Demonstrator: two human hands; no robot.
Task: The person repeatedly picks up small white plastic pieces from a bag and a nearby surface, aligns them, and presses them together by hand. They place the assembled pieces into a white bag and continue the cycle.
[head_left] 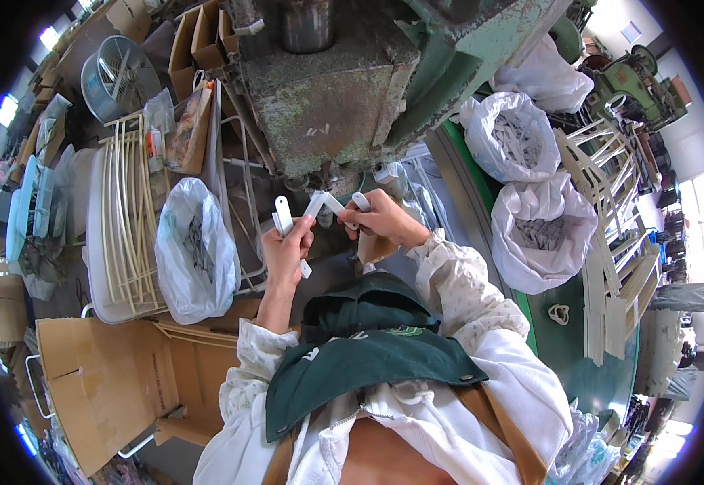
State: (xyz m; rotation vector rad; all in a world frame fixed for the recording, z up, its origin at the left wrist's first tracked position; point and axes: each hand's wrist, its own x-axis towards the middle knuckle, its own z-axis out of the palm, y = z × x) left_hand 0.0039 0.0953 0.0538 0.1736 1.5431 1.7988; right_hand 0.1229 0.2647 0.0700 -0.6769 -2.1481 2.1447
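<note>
A big green machine with chipped, rusty paint stands right in front of the person, and both hands work just under its head, which I take to be why everything else is drawn in close around it. To the right a green tabletop carries two open white sacks of small pale pieces, with a heap of cream-coloured strips beyond them, all within arm's reach. On the left a clear plastic bag stands open-mouthed beside a tray of long cream rods, and flattened cardboard lies lower down. The left hand is raised with its grip closed around a few short white strips, held upright like a small stock ready to draw from. The right hand has its grip pinched shut on a bent white piece, its free end pointing toward the machine's underside. The two hands sit near each other but apart, so a strip could pass across with little movement.
</note>
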